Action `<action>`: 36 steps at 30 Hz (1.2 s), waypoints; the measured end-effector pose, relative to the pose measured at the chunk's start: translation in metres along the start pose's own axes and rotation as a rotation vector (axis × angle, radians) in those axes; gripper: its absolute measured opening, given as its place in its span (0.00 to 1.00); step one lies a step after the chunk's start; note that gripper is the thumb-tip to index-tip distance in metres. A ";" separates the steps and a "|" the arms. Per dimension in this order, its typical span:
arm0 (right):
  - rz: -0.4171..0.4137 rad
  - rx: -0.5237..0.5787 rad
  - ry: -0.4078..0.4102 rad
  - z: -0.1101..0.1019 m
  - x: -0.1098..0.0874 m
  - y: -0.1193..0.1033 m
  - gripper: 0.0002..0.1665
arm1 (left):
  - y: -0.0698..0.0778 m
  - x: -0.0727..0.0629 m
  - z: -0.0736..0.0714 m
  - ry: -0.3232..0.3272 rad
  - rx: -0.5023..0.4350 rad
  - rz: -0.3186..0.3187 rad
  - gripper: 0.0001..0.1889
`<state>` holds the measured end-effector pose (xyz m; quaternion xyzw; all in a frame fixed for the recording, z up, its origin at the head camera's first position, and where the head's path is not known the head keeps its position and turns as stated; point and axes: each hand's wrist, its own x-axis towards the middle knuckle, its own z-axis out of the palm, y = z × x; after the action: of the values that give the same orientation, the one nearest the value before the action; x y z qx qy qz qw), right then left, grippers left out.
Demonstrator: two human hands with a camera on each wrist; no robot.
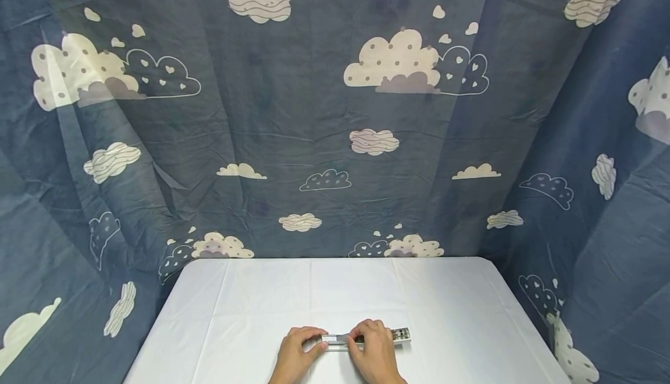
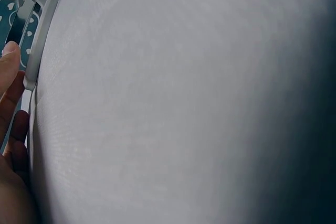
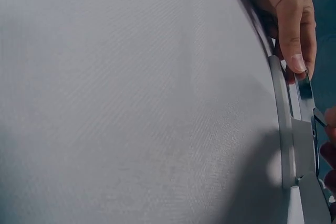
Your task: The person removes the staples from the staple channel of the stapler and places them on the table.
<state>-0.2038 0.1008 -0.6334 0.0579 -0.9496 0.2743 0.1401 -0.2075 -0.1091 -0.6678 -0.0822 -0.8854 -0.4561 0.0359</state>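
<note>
A stapler, or something much like one, lies lengthwise between both hands on the white table (image 1: pixel 251 302), near the person's side. The left hand (image 1: pixel 295 356) pinches one end of the stapler (image 1: pixel 334 339) between thumb and fingers; the right hand (image 1: pixel 374 349) grips it around the middle, thumb toward the person, though just which part its fingertips hold is hard to tell.

For good work here, the left pinch should probably stay firm but light, holding that end level while the right hand does the finer work. Small, even pressure seems better than a sharp tug — the narrow gap between the long parts could nip a fingertip.

The stapler is slim and silvery gray, with a smooth pale rail (image 3: pixel 283 124) along the near edge and a dark, shiny strip (image 3: pixel 305 88) beside it. Its right end (image 1: pixel 401 335) looks speckled — print or inner parts, too small to say.
</note>
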 end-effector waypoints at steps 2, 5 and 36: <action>0.015 0.020 -0.014 0.000 0.001 -0.001 0.11 | 0.000 0.000 0.000 -0.003 -0.004 -0.006 0.13; 0.018 0.024 -0.034 -0.001 0.003 -0.001 0.11 | -0.001 0.001 0.000 -0.008 -0.006 -0.008 0.13; 0.169 0.109 0.037 -0.041 0.008 0.026 0.11 | -0.001 0.000 0.000 0.003 0.009 0.007 0.12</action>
<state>-0.2067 0.1443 -0.6110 -0.0198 -0.9321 0.3373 0.1306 -0.2077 -0.1095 -0.6689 -0.0843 -0.8872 -0.4519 0.0393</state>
